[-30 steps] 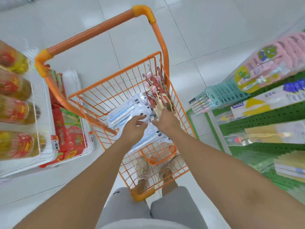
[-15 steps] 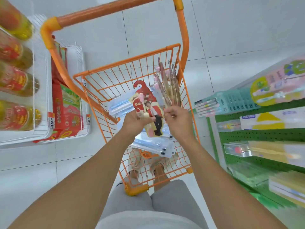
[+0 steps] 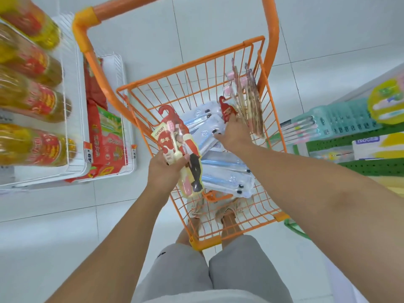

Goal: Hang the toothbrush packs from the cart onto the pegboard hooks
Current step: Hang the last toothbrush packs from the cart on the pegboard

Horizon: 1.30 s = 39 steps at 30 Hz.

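Over the orange cart (image 3: 194, 88), left hand (image 3: 165, 169) grips one red toothbrush pack (image 3: 181, 149) at the basket's 9 o'clock side, while right hand (image 3: 235, 133) apparently pinches another red pack (image 3: 227, 109) beside the upright bundle (image 3: 246, 99) at 1 o'clock.

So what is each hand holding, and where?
Left hand grips a red toothbrush pack mid-body. Right hand holds another red pack by its lower part.
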Motion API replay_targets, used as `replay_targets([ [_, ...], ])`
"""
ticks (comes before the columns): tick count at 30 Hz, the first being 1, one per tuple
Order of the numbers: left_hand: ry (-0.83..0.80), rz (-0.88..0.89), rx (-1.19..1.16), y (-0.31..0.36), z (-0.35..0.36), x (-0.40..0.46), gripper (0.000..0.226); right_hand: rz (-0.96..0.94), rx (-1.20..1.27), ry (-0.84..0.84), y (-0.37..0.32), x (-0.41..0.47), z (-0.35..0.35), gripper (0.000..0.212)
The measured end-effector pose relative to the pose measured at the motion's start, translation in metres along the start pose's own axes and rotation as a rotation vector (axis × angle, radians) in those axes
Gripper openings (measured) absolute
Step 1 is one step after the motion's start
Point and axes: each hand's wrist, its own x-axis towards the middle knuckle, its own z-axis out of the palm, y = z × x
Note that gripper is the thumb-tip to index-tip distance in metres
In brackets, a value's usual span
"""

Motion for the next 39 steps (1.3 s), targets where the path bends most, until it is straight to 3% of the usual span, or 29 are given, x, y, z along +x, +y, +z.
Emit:
replay_targets([
  [3,-0.029,0.018,-0.012,-0.001,-0.009,0.0,0.02,0.037,0.021,-0.008,0.009,0.003,0.01,0.068],
  [7,-0.071,0.033,-0.016,-0.001,-0.018,-0.001,0.024,0.018,-0.015,-0.002,0.025,-0.006,0.003,0.023],
  [10,-0.088,0.041,-0.028,0.0,-0.023,-0.003,0.026,0.068,0.096,0.039,0.027,-0.025,-0.016,0.017],
  [14,-0.125,0.072,-0.03,0.022,-0.026,-0.009,0.016,0.092,0.615,0.114,0.018,-0.089,-0.062,0.007],
  [18,-0.326,0.155,0.018,0.066,-0.014,-0.03,0.009,0.098,1.182,0.159,0.017,-0.193,-0.115,0.008],
  [23,-0.628,0.285,0.018,0.128,0.036,-0.089,0.011,0.108,1.449,0.443,0.037,-0.283,-0.167,0.013],
  [29,-0.81,0.394,0.014,0.168,0.115,-0.175,0.025,0.129,1.548,0.758,0.086,-0.363,-0.221,0.023],
  [31,-0.871,0.424,0.043,0.169,0.137,-0.207,0.031,0.094,1.51,0.831,0.107,-0.388,-0.231,0.02],
  [34,-0.933,0.456,0.028,0.165,0.171,-0.258,0.018,0.047,1.418,0.947,0.141,-0.422,-0.242,0.012],
  [39,-0.969,0.5,0.079,0.144,0.23,-0.338,0.037,0.065,1.363,1.109,0.195,-0.472,-0.25,0.01],
])
